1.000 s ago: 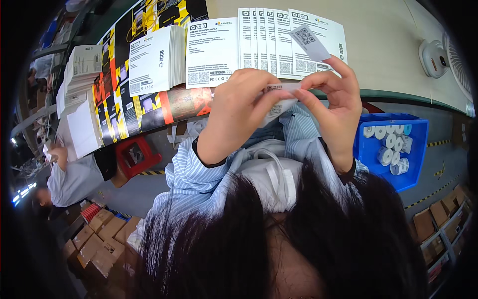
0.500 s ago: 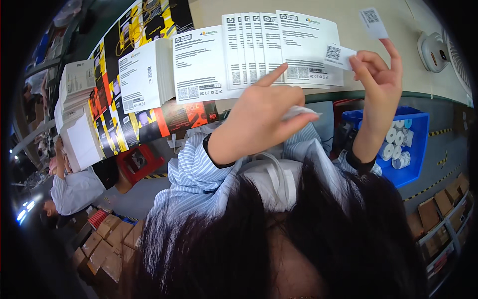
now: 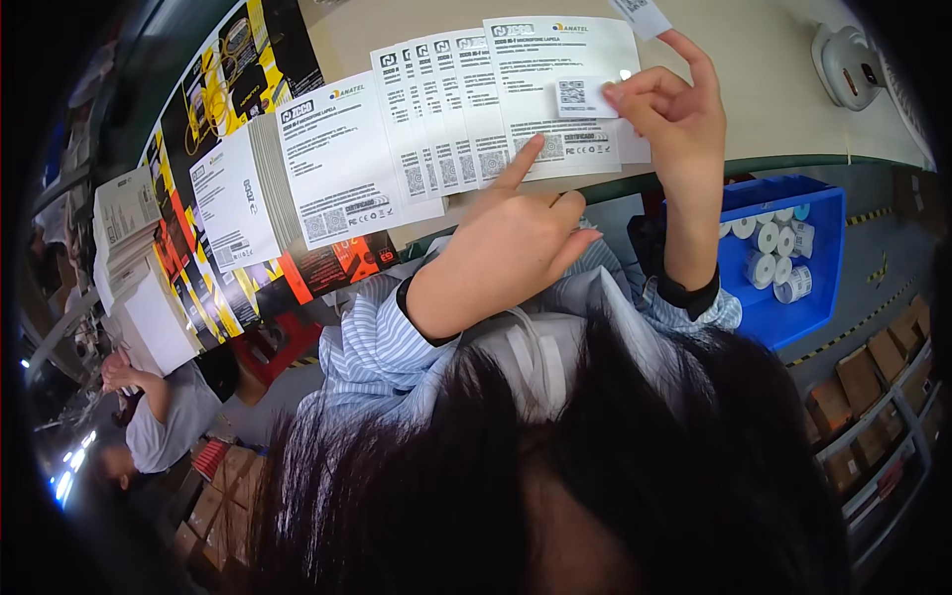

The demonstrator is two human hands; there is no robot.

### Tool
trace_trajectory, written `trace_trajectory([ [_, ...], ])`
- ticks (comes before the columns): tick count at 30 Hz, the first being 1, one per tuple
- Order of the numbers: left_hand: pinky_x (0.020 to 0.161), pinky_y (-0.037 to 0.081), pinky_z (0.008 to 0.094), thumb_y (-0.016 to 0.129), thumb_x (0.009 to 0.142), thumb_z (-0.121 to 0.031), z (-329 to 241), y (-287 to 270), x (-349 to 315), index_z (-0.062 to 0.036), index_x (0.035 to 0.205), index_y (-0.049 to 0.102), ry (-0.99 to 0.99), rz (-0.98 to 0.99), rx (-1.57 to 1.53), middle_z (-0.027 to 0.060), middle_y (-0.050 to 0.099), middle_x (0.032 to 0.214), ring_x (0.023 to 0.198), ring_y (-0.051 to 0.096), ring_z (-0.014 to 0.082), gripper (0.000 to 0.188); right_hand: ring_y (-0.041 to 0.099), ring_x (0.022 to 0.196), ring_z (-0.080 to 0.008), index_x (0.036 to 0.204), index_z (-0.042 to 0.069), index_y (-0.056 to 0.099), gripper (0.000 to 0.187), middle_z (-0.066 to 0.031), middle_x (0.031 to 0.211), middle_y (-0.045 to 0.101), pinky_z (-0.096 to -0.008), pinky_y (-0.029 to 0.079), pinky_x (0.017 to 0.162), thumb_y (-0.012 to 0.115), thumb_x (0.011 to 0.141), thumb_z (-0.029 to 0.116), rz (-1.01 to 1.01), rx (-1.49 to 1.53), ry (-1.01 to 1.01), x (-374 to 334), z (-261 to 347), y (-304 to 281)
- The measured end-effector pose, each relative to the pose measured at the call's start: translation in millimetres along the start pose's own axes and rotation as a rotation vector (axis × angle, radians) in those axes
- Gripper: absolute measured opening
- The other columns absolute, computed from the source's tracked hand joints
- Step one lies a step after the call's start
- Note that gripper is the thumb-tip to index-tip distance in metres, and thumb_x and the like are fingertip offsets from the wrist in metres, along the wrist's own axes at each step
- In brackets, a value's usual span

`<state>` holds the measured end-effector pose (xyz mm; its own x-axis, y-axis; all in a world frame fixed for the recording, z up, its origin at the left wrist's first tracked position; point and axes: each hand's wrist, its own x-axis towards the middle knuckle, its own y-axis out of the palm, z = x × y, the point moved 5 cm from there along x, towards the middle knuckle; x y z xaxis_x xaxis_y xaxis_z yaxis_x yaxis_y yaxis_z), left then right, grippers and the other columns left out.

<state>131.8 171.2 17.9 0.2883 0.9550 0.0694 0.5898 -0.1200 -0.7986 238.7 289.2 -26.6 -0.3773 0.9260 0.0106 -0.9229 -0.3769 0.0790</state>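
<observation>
Both hands work at the desk's near edge: the left hand (image 3: 506, 258) holds nothing, forefinger pressing the topmost white printed carton sheet (image 3: 555, 94). The right hand (image 3: 669, 119) pinches a small white coded sticker (image 3: 583, 97) against that sheet.

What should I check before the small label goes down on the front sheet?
1. Label held: ok. The right hand pinches the small white label at its edge.
2. Label over a sheet: ok. It sits over the front white sheet of the fanned row, above the printed codes.
3. Guide finger: ok. The left hand points its forefinger at the code block low on that sheet.
4. Label flat and square: cannot tell. Whether it already touches the paper does not show.
5. Second label: not ok. Another white slip sticks to the right forefinger tip and could catch.
6. Sheets fanned evenly: ok.
</observation>
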Motion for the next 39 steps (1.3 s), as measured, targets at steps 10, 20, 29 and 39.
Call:
trace_trajectory([
  [10, 0.106, 0.031, 0.0425, 0.063, 0.080, -0.023, 0, 4, -1, -0.0034, 0.067, 0.051, -0.018, 0.032, 0.025, 0.0093, 0.047, 0.046, 0.047, 0.052, 0.0285, 0.026, 0.059, 0.063, -0.0067, 0.126, -0.005, 0.033, 0.061, -0.0063, 0.074, 0.062, -0.0158, 0.037, 0.050, 0.066, 0.074, -0.005, -0.035, -0.142, 0.041, 4, -7, 7],
  [20, 0.105, 0.031, 0.0432, 0.064, 0.079, -0.022, 1, 5, -1, -0.0032, 0.067, 0.052, -0.004, 0.008, -0.006, 0.0085, 0.047, 0.047, 0.047, 0.052, 0.0279, 0.026, 0.057, 0.062, -0.0056, 0.125, -0.002, 0.035, 0.061, -0.0056, 0.074, 0.062, -0.0161, 0.038, 0.050, 0.068, 0.073, -0.003, -0.039, -0.159, 0.049, 5, -9, 6],
  [29, 0.105, 0.031, 0.0434, 0.064, 0.079, -0.023, 2, 6, -1, -0.0030, 0.067, 0.052, 0.000, -0.013, -0.003, 0.0094, 0.048, 0.048, 0.049, 0.053, 0.0285, 0.026, 0.058, 0.075, -0.0130, 0.124, 0.003, 0.043, 0.054, -0.0098, 0.096, 0.057, -0.0240, 0.045, 0.057, 0.067, 0.076, 0.007, -0.158, -0.963, -0.216, -8, 19, 32],
  [39, 0.106, 0.025, 0.0477, 0.060, 0.081, -0.025, 4, -19, -20, -0.0046, 0.067, 0.049, 0.018, -0.137, -0.018, 0.0099, 0.050, 0.051, 0.053, 0.055, 0.0286, 0.028, 0.045, 0.115, -0.0287, 0.135, 0.008, 0.033, 0.064, -0.0111, 0.125, 0.049, -0.0447, 0.030, 0.098, 0.063, 0.080, 0.020, 0.087, -0.910, -0.563, -39, 27, 46],
])
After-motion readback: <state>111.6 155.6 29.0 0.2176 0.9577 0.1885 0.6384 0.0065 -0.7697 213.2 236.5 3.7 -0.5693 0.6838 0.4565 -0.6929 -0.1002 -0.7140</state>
